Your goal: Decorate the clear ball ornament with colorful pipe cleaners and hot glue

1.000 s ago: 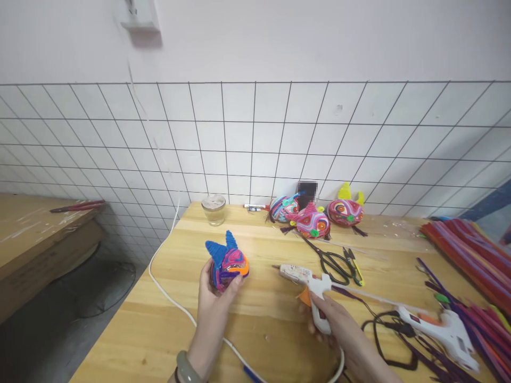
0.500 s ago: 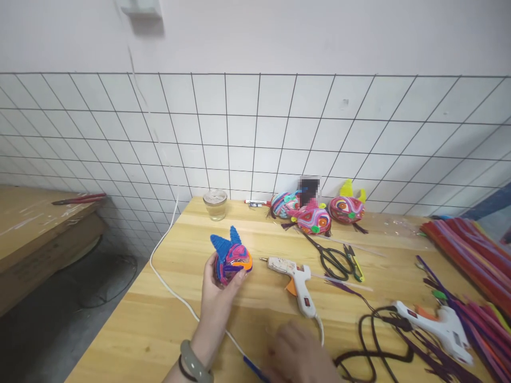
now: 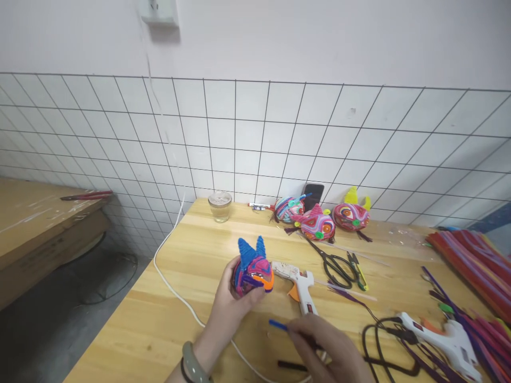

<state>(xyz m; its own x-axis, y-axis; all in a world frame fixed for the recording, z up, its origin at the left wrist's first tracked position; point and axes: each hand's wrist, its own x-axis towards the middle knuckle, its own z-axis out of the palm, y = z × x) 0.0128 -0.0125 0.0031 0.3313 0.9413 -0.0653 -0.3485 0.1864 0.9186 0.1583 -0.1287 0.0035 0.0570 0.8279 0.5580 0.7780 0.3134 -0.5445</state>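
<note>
- Head view: since the earlier frame, my right hand has brought up a blue strip, pinched at one end.
- My left hand grips the blue-eared ball over the tabletop.
- The strip points leftward, apart from the ball, on its near right.
- The marker's print is illegible.

Four yarn figures — two glue guns.

One glue gun lies on the table left of the scissors, right of the ornament, the glass behind
</note>
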